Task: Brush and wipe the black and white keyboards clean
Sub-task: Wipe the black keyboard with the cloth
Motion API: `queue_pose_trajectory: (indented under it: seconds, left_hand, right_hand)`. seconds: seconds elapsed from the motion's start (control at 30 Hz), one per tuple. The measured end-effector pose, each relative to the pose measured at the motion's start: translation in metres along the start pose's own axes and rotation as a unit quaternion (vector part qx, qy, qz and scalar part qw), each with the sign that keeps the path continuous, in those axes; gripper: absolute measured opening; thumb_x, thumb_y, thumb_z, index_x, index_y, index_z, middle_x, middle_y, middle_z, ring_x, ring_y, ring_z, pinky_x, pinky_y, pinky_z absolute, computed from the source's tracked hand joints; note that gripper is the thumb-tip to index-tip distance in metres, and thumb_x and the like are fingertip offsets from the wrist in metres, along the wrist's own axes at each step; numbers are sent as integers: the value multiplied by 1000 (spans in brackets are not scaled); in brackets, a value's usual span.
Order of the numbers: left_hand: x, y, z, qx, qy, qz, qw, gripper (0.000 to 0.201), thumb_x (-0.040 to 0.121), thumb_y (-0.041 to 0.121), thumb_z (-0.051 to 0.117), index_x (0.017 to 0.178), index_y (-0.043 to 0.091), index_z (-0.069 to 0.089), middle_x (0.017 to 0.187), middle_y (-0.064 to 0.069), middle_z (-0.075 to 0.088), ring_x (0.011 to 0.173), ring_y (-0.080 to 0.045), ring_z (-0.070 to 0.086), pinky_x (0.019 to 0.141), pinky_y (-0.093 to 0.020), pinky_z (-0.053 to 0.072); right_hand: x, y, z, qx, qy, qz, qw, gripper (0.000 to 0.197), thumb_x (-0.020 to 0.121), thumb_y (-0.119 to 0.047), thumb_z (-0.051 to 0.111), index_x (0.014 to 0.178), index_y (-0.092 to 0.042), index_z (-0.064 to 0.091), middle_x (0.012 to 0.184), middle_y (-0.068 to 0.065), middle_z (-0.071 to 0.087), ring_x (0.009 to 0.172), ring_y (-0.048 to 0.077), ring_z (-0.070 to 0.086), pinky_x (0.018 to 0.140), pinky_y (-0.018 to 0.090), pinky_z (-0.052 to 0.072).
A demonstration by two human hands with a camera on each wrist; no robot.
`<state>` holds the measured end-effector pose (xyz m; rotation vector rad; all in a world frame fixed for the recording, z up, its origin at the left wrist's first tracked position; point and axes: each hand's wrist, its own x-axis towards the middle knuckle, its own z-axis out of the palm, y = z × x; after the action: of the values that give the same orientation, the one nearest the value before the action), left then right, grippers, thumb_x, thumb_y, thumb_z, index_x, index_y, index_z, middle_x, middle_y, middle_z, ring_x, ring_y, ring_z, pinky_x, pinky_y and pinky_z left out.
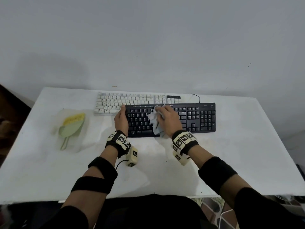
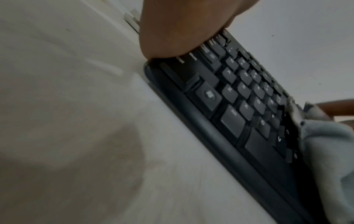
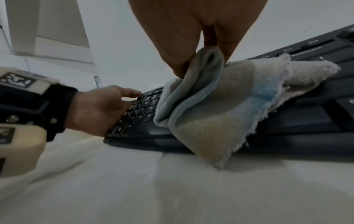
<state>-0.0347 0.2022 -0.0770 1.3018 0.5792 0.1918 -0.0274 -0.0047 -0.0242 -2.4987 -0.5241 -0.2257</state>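
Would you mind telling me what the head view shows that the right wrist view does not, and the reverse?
Only the head view shows the white keyboard behind the black one, the yellow brush and green dustpan off to the left, and the black keyboard's number pad. Only the right wrist view shows the right hand pinching a fold of the cloth, and the cloth's blue patch. Both show the black keyboard, the cloth lying on its keys, the left hand resting on its left end, and the white table.

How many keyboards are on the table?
2. The black keyboard lies nearer, under both hands; the white keyboard sits just behind it, against the wall, shifted left. No others show.
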Motion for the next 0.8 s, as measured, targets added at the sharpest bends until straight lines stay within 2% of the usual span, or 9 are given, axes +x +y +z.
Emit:
queue_pose_trajectory:
  seconds: [0.03, 0.1, 0.17, 0.27, 0.4, 0.53, 0.63, 0.7, 0.8]
  left_hand:
    - [0, 1, -1, -20, 1, 3, 1000, 53, 102, 50, 50, 143, 18, 59, 145, 3, 58, 137, -14, 51, 120, -35, 36]
    - [-1, 3, -3, -24, -3, 28, 999, 33, 108, 27, 45, 134, 17, 63, 139, 5, 60, 135, -15, 51, 115, -29, 36]
    - [0, 1, -7, -14, -23, 49, 998, 32, 106, 18, 44, 125, 22, 69, 136, 6, 63, 136, -16, 52, 116, -32, 37]
    - [7, -4, -14, -34, -57, 47, 997, 37, 96, 27, 48, 121, 32, 74, 141, 5, 64, 140, -17, 51, 121, -46, 35]
    - [14, -10, -18, -49, -66, 30, 996, 37, 92, 28, 51, 121, 27, 75, 140, -7, 64, 137, -28, 54, 119, -58, 37]
    - [12, -8, -17, -74, -65, 24, 995, 35, 97, 21, 49, 120, 24, 76, 138, -11, 66, 133, -30, 57, 116, -57, 40]
    - [13, -11, -17, -76, -53, 19, 996, 36, 94, 23, 50, 118, 25, 77, 135, -7, 68, 132, -26, 59, 116, -54, 42]
    - [16, -15, -18, -66, -45, 19, 997, 38, 90, 26, 52, 117, 28, 78, 136, -3, 68, 134, -23, 57, 118, -51, 39]
    - [18, -18, -19, -73, -40, 14, 996, 37, 91, 25, 53, 117, 28, 78, 136, -2, 68, 135, -22, 57, 119, -51, 39]
  right_hand:
    - [1, 0, 2, -6, 4, 1, 1000, 30, 92, -4, 65, 122, -7, 67, 107, 8, 62, 90, 18, 57, 81, 27, 50]
    - [-1, 1, 10, -6, 0, 4, 1000, 26, 94, -7, 64, 119, -9, 69, 106, 6, 61, 89, 16, 55, 79, 27, 50]
    - [-12, -1, 15, 9, -6, 11, 1000, 20, 97, -12, 62, 114, -10, 70, 105, 2, 60, 90, 12, 52, 80, 24, 49]
    - [-33, -6, 17, 8, -53, -8, 999, 20, 95, -14, 65, 113, -8, 73, 108, 4, 63, 93, 17, 58, 86, 30, 53]
    - [-18, -6, 5, 18, -60, 19, 998, 21, 94, -16, 66, 113, -13, 73, 108, 4, 63, 95, 17, 58, 92, 32, 50]
    - [12, -2, 2, 23, 7, 60, 998, 25, 99, -11, 59, 122, -11, 69, 111, -1, 59, 91, 6, 50, 92, 18, 40]
    - [9, -1, 9, 35, -10, 63, 997, 20, 101, -21, 55, 109, -9, 69, 101, 4, 59, 87, 18, 55, 86, 30, 47]
    - [-9, -2, 16, -20, -52, 22, 998, 23, 101, -22, 55, 114, -9, 69, 110, 12, 60, 95, 24, 57, 82, 34, 47]
    - [-41, 0, 20, -20, -96, -20, 995, 24, 99, -19, 60, 119, -11, 70, 116, 7, 60, 92, 6, 57, 77, 29, 56]
